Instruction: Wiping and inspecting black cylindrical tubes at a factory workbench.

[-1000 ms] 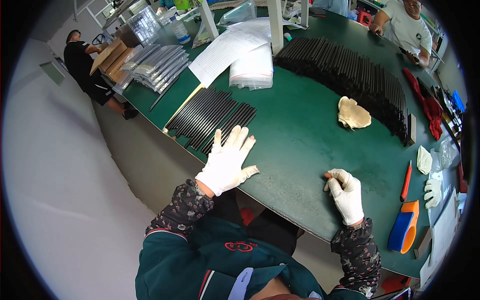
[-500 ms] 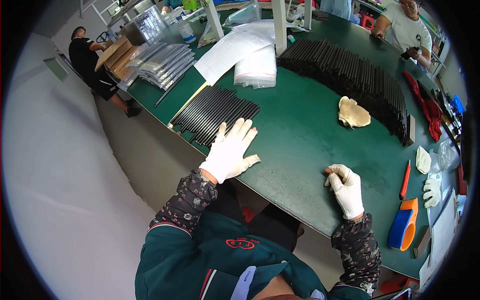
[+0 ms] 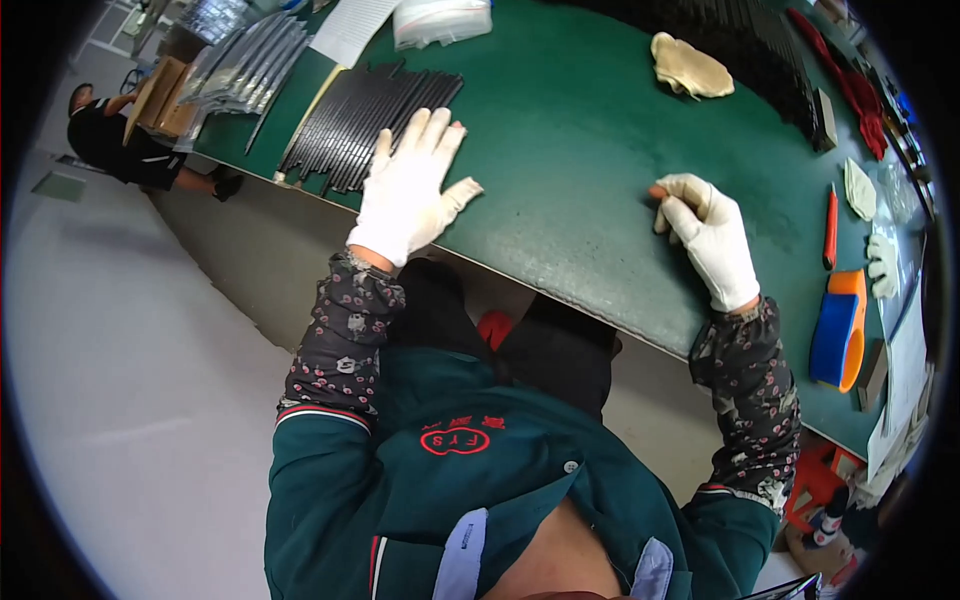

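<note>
On the table (image 3: 540, 150), rods (image 3: 350, 120). Across the near right side of the rods, the left hand (image 3: 405, 190). Well right of the rods and nearer, the right hand (image 3: 715, 240). Left of the rods, a lone rod (image 3: 261, 120); beyond that, bags (image 3: 240, 65), then a box (image 3: 160, 95). Behind the rods, paper (image 3: 350, 28) and a pouch (image 3: 443, 20). Right of the rods and slightly behind, a cloth (image 3: 692, 68); farther right, a pile (image 3: 755, 35). Far right and nearer than the rods, a stick (image 3: 830, 230), a glove (image 3: 884, 265) and a ring (image 3: 838, 335).
</note>
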The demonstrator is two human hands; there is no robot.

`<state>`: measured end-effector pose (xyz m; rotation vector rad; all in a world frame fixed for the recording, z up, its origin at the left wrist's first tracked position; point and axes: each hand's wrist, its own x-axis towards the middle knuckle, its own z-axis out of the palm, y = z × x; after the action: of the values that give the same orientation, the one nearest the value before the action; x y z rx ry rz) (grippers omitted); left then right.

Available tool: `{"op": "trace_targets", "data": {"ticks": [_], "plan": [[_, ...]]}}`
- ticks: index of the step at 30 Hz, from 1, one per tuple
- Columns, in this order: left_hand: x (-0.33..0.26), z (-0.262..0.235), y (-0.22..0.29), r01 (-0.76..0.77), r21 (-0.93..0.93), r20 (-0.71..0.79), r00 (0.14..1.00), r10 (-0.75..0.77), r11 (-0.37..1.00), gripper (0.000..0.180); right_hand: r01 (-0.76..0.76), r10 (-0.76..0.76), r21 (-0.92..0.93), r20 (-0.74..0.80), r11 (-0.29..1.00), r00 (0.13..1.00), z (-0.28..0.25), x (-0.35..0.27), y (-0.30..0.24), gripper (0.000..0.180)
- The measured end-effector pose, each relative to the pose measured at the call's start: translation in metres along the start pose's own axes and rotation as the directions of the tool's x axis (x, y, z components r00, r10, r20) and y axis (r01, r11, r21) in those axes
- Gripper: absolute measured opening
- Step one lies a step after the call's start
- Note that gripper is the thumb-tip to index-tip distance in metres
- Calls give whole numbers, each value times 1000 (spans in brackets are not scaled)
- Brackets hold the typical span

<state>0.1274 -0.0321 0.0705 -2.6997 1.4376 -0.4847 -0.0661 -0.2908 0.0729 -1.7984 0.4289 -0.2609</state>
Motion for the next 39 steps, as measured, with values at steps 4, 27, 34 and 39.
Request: {"op": "trace_targets", "data": {"ticks": [4,27,34,39], "plan": [[0,-4,-3,16,-33,56,998,-14,999,62,5,-4,47,-17,999,1000,3,-1,-7,21],[-10,-7,-3,-19,-162,20,1000,23,987,63,214,-215,-195,16,957,976,1,-5,2,20],[-10,-8,-4,-20,-162,38,999,26,987,63,102,-94,-196,50,975,994,-2,-6,-6,18],[-10,-7,-4,-28,-155,29,999,33,988,63,204,-205,-188,11,961,979,1,-5,1,20]]}}
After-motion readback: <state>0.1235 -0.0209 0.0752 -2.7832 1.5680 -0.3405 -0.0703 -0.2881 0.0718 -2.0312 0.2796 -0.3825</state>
